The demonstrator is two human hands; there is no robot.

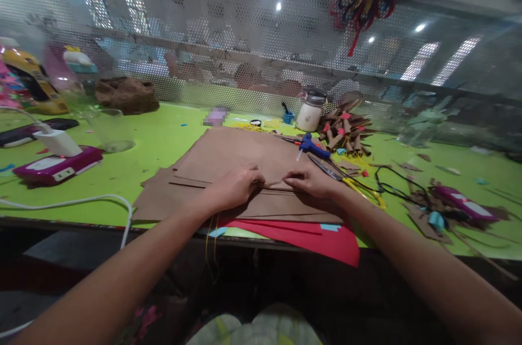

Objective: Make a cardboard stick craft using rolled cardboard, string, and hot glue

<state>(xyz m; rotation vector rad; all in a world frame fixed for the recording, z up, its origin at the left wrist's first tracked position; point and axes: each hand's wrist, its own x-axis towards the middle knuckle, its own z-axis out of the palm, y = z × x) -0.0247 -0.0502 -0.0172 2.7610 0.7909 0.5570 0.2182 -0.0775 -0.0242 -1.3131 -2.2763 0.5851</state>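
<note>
A stack of brown paper sheets (244, 146) lies on the green tabletop, its near edges uneven. Over the stack, my left hand (236, 184) has its fingers closed on the near edge of the upper brown paper. To its right, my right hand (310, 177) pinches the same edge, which looks slightly curled or folded between the two hands. Red paper (302, 236) sticks out beneath the stack over the table's front edge. Just beyond my right hand are a blue glue gun (313, 146) and yellow-handled scissors (361, 190).
Brown paper rolls (346, 130) are piled at the back beside a white jar (311, 111). A purple power strip (61, 165), a clear cup (111, 130) and a white cable (93, 199) occupy the left. Paper scraps and another purple power strip (465, 204) lie right.
</note>
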